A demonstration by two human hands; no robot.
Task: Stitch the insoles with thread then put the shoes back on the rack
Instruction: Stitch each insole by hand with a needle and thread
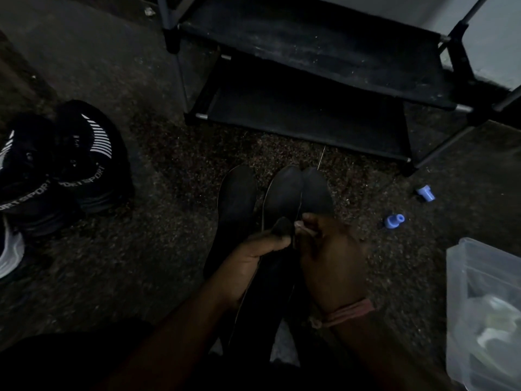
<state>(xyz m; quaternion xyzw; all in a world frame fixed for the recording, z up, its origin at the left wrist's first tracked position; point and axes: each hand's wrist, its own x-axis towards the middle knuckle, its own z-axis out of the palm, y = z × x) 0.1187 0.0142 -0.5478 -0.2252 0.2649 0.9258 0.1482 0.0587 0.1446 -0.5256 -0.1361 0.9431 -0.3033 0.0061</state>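
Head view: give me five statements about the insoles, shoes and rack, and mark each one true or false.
1. Both hands are on the dark insoles. True: the left hand grips them, and the right hand pinches at their edge.
2. The black shoes stand on the rack. False: they sit on the floor, to the left.
3. Two blue spools lie on the floor to the right of the insoles. True.
4. The rack's visible shelves hold several pairs of shoes. False: no shoes show on them.
5. A clear plastic container sits at the left edge. False: it is at the right edge.
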